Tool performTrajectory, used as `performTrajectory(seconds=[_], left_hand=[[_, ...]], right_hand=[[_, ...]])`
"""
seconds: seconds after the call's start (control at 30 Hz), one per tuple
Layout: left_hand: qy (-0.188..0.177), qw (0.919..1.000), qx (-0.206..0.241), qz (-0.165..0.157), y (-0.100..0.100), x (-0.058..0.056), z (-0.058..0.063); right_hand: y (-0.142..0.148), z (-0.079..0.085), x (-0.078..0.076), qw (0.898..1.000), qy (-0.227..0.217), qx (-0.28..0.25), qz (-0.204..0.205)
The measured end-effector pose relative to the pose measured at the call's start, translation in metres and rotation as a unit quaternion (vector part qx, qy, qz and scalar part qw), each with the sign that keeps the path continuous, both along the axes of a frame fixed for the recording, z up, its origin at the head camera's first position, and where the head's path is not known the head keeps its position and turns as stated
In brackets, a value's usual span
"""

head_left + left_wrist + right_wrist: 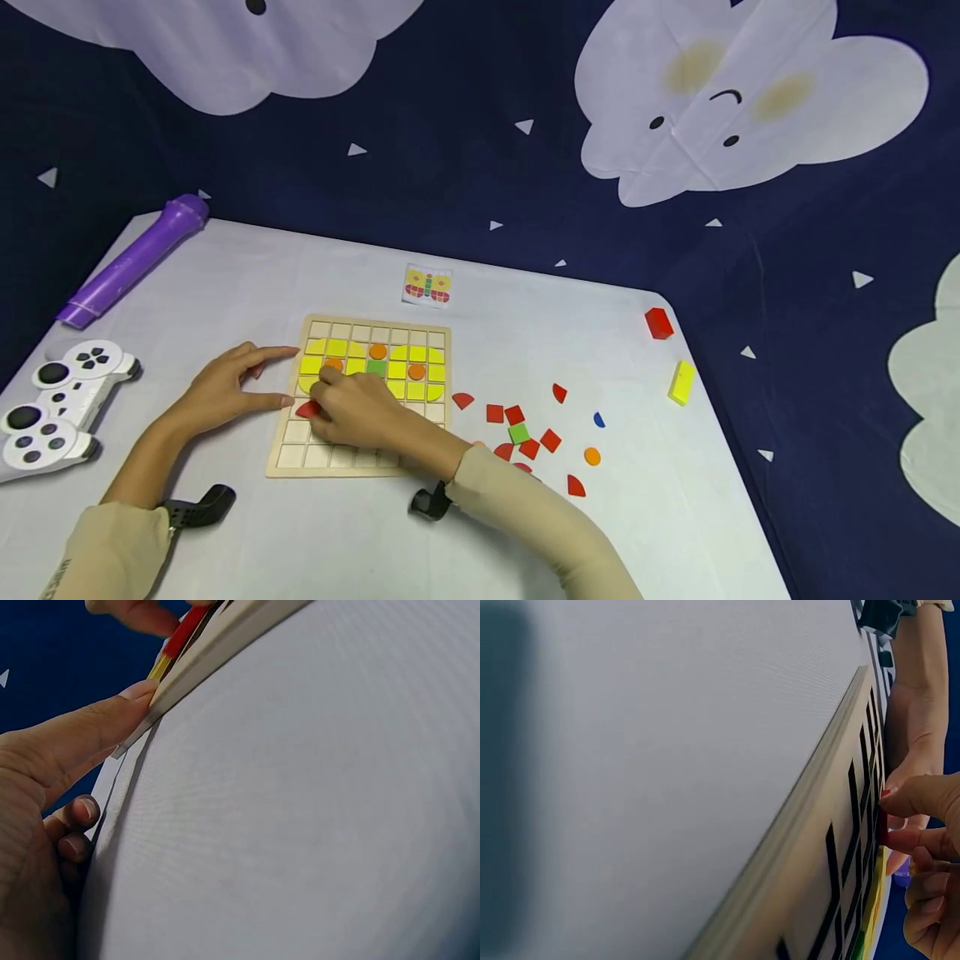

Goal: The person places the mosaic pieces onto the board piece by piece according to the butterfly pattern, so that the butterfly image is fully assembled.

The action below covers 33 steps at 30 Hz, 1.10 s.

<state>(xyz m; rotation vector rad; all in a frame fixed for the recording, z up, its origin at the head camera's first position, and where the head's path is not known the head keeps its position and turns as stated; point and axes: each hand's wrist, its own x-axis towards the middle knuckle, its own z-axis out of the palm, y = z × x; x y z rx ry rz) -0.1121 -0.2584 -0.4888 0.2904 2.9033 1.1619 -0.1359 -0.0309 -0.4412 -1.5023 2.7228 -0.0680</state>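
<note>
A square wooden grid board (360,477) holds yellow squares and quarter circles, orange discs and a green square (377,367). My right hand (356,408) reaches over the board and pinches a red quarter-circle piece (306,409) at a cell by the left edge. In the right wrist view, thumb and forefinger meet at that red piece (883,827), close to the grid. My left hand (225,387) touches the board's left edge with extended thumb and forefinger, spread apart. Its other fingers (75,817) curl underneath.
Several red pieces (495,413), a green square (519,432), an orange disc (592,456) and a blue half circle (598,419) lie right of the board. A butterfly pattern card (427,286) lies behind. Also around: white game controller (67,404), purple microphone (135,262), red block (658,323), yellow block (681,382).
</note>
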Motion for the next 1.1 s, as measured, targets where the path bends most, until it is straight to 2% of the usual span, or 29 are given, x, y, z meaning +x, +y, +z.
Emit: performTrajectory(seconds=[0.2,0.37,0.57,0.83,1.1], left_hand=[[0.002,1.0000,-0.001,-0.004,0.001,-0.001,0.002],[0.007,1.0000,-0.001,-0.006,0.001,-0.002,0.003],[0.018,0.9997,0.013,-0.012,0.002,-0.003,0.002],[0.001,0.9999,0.015,-0.002,0.000,0.000,0.001],[-0.006,0.9999,0.008,0.004,0.000,0.000,0.002]], right_hand=[[-0.005,-0.001,0.002,1.000,-0.012,-0.012,-0.023],[-0.008,0.000,0.003,0.998,-0.039,-0.014,-0.039],[-0.010,0.002,0.002,0.998,-0.049,0.005,-0.045],[-0.011,0.005,0.004,0.998,-0.044,0.039,-0.039],[0.017,0.012,0.007,0.999,-0.029,-0.012,-0.040]])
